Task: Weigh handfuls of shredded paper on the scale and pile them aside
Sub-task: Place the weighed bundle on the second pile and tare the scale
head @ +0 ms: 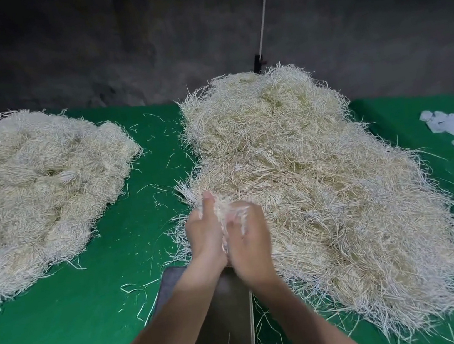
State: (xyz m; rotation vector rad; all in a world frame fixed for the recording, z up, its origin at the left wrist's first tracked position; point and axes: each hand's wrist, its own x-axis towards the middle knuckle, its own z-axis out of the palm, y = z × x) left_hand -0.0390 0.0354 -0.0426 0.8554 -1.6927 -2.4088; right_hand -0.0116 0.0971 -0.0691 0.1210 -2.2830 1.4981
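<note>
Scale (226,317) near left hand (204,233), right hand (248,241); paper handful (225,210) between.

No readable text, label or number shows anywhere.

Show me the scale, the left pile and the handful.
scale (226,320): head view, bare metal pan.
left pile (36,192): head view, middle of the heap.
handful (222,206): head view, top of the gripped strands.
</note>
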